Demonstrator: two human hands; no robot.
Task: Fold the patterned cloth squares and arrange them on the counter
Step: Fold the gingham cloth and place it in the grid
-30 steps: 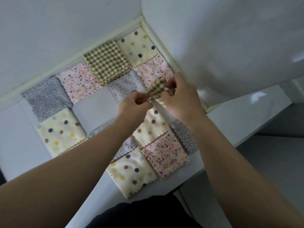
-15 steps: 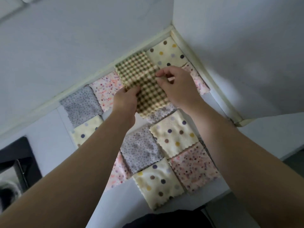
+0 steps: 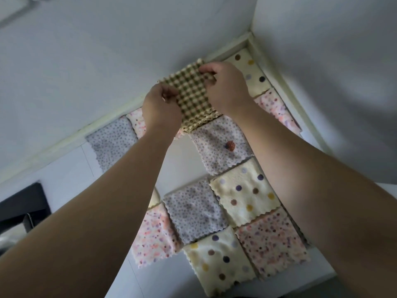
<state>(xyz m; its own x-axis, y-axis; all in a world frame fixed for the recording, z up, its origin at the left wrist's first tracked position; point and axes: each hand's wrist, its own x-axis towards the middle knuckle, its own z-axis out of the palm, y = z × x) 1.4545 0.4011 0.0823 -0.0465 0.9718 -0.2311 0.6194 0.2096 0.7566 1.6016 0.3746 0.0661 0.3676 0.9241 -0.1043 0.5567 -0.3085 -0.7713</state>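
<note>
**Checked cloth held at the counter's back edge**

A checked cloth [image 3: 193, 97] is gripped by both hands near the wall. Its left edge is pinched by the left hand [image 3: 160, 107], its top right corner by the right hand [image 3: 227, 87]. Other patterned squares [image 3: 242, 190] are laid flat on the white counter [image 3: 71, 168].

Both hands [image 3: 194, 97] grip checked cloth [image 3: 192, 97].
</note>
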